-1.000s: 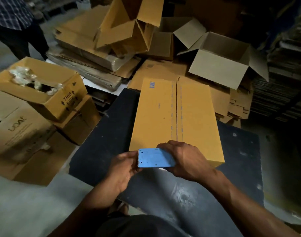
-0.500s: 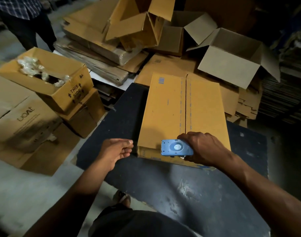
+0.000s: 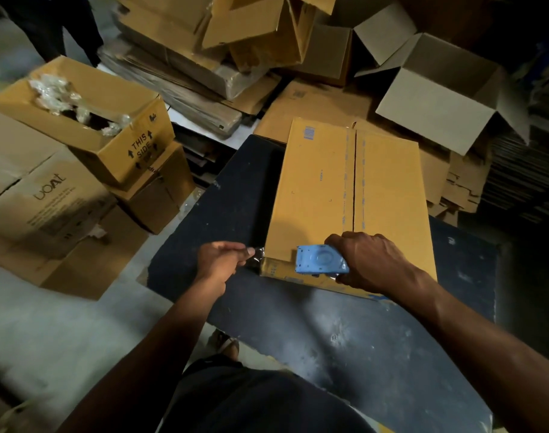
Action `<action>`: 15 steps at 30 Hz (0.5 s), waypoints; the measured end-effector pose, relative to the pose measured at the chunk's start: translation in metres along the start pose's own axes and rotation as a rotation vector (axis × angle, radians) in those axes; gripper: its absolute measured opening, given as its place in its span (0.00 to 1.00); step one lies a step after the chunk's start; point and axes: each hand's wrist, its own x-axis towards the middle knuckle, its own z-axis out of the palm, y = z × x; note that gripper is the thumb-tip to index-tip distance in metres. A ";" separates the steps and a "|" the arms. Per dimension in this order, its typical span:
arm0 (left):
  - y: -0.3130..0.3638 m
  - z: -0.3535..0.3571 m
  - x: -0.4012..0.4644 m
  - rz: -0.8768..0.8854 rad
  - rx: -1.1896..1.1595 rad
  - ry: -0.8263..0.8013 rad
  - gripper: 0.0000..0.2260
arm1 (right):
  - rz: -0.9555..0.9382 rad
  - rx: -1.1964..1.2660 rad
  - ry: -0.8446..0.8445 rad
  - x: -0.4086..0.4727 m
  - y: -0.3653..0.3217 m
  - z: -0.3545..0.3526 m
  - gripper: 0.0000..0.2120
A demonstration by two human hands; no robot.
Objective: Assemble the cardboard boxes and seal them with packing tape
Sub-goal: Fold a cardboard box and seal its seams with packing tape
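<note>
A long yellow-brown cardboard box [image 3: 317,189] lies closed on the dark table [image 3: 345,332], its two top flaps meeting along a centre seam. My right hand [image 3: 370,260] grips a blue tape dispenser [image 3: 320,263] at the box's near edge, just left of the seam. My left hand [image 3: 220,260] is off the box's near left corner and pinches the free end of clear tape [image 3: 257,257], which stretches across the near face toward the dispenser.
Open box with crumpled plastic [image 3: 89,120] and printed cartons [image 3: 42,207] stand at left on the floor. Flattened cardboard stacks [image 3: 185,76] and an open grey box [image 3: 438,98] crowd the far side. A person's legs [image 3: 48,29] stand far left.
The dispenser has moved from in front of me to the box's near edge. My left hand let go of it, swung left, then took the tape end at the box corner.
</note>
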 end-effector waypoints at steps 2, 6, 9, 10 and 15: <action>-0.004 0.000 0.005 -0.006 -0.008 -0.012 0.09 | 0.010 -0.015 -0.012 0.002 -0.002 0.000 0.26; -0.013 0.000 0.015 -0.019 -0.016 -0.055 0.09 | 0.027 -0.061 -0.055 0.006 -0.011 0.000 0.27; -0.018 0.002 0.022 -0.057 -0.030 -0.116 0.09 | 0.037 -0.145 -0.073 0.010 -0.019 -0.002 0.28; -0.020 0.004 0.025 -0.078 -0.029 -0.126 0.10 | 0.037 -0.174 -0.081 0.011 -0.021 -0.002 0.28; -0.037 0.010 0.047 -0.153 -0.051 -0.214 0.11 | 0.056 -0.203 -0.110 0.015 -0.024 0.002 0.29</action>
